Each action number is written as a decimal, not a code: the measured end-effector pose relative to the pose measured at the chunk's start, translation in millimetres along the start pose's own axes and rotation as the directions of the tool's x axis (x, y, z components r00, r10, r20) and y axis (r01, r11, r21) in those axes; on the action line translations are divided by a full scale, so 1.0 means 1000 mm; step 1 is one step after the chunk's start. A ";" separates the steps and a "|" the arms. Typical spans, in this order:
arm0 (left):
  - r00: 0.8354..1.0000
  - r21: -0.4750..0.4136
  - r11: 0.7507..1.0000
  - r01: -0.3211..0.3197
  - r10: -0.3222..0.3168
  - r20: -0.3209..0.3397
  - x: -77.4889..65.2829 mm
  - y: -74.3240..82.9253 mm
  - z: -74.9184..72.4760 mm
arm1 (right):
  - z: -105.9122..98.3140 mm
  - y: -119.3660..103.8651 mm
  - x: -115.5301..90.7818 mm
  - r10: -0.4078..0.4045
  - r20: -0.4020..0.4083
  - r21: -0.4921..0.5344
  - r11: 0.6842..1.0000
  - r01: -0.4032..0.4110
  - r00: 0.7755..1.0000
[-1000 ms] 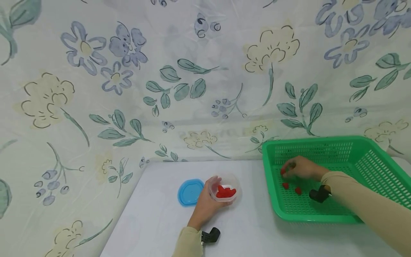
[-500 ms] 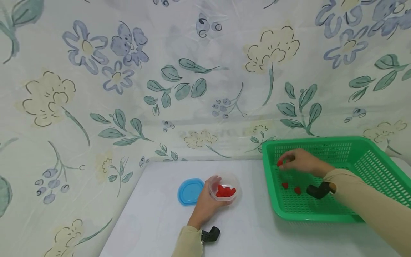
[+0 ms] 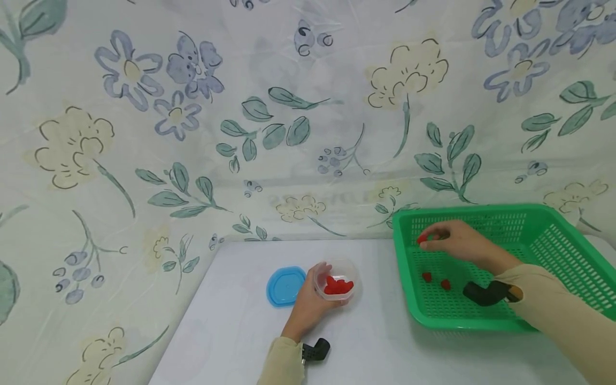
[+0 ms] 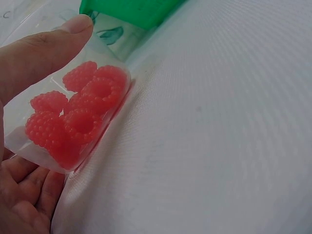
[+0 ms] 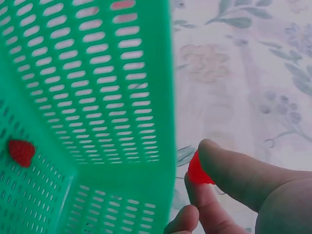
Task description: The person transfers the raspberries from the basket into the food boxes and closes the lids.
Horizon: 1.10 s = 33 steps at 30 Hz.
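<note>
My left hand [image 3: 310, 305] holds a clear plastic tub [image 3: 343, 267] on the white table, thumb on one side and fingers on the other. Several raspberries [image 4: 80, 105] lie in the bottom of that tub. Over the left part of a green basket [image 3: 416, 315], my right hand [image 3: 454, 240] pinches one raspberry [image 5: 199, 170] between thumb and fingertips. Below that hand, two more raspberries [image 3: 446, 284] rest on the basket floor; one raspberry [image 5: 21, 152] of these shows in the right wrist view.
A blue lid [image 3: 284, 287] lies on the white table [image 3: 231, 321] left of the tub. The slotted basket wall [image 5: 170, 97] rises beside my right hand. Behind the table hangs a flowered cloth [image 3: 269, 160].
My right hand has lifted from the basket floor toward the upper left rim with the pinched raspberry. The left hand and the tub have stayed in place.
</note>
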State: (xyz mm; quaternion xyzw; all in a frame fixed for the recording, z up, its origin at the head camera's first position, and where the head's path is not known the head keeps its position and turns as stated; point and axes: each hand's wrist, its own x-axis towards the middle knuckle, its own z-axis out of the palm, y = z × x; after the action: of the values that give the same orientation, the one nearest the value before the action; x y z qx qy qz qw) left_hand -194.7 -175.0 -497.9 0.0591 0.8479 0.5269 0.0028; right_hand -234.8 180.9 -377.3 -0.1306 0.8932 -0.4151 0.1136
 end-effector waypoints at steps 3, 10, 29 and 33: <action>1.000 -0.001 1.000 0.001 -0.001 0.000 0.000 0.000 0.000 | 0.001 -0.003 -0.005 0.021 -0.032 -0.001 1.000 -0.021 0.999; 1.000 -0.007 1.000 0.002 -0.002 -0.002 0.000 0.001 0.000 | 0.006 -0.009 -0.013 0.028 -0.085 0.019 0.999 -0.026 0.996; 1.000 -0.014 1.000 0.011 -0.011 0.001 0.000 0.001 0.001 | 0.037 -0.038 -0.028 -0.043 -0.206 0.070 0.996 0.059 0.978; 1.000 -0.019 1.000 0.009 -0.009 0.002 0.001 0.001 0.001 | 0.045 -0.041 -0.031 -0.063 -0.229 0.111 0.990 0.090 0.971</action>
State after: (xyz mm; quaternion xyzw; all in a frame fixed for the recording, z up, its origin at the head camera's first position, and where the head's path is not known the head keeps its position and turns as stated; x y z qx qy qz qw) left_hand -195.0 -173.4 -497.1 0.0559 0.8429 0.5350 0.0067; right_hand -186.5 133.7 -371.4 -0.1099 0.8679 -0.4844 0.0034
